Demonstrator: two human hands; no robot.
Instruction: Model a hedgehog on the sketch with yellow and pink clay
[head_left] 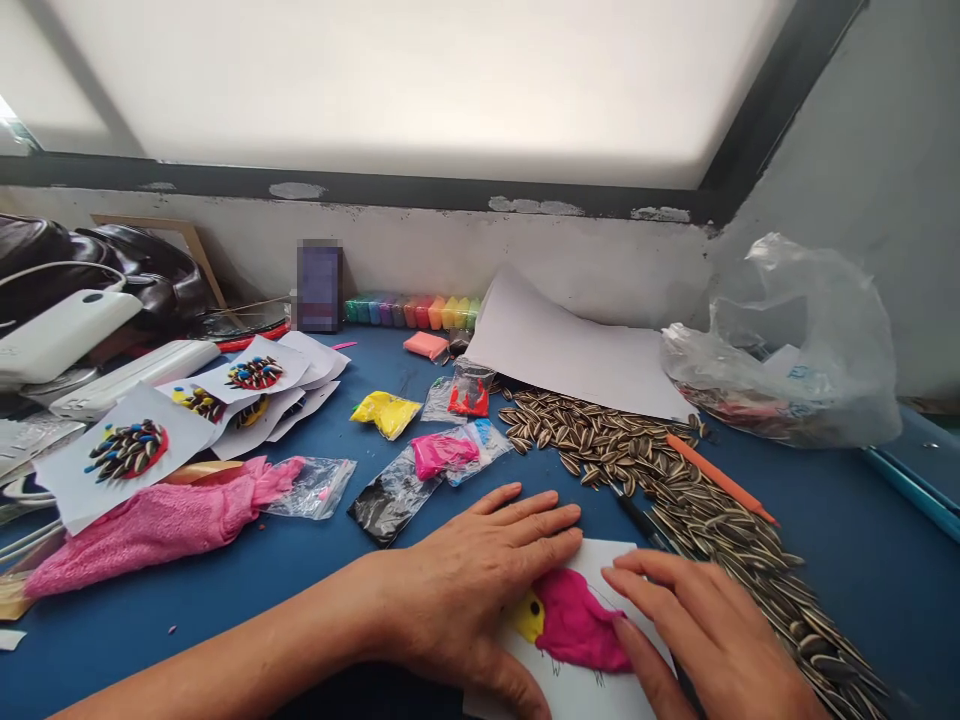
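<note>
Left hand (480, 570): palm down on the left part of a white paper sheet (600, 690), fingers spread, grip released. Right hand (709, 625): grip released, forefinger and thumb apart, thumb at the right end of a flattened magenta clay shape (581, 625). The clay lies on the sheet, adjoining a yellow clay patch (527, 622) with a black dot. Striped sunflower seeds (720, 510) lie heaped nearby on the blue table (847, 560).

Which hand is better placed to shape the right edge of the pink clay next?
Probably the right hand: its thumb is at that edge of the clay, while the left hand lies spread mainly to its left.
</note>
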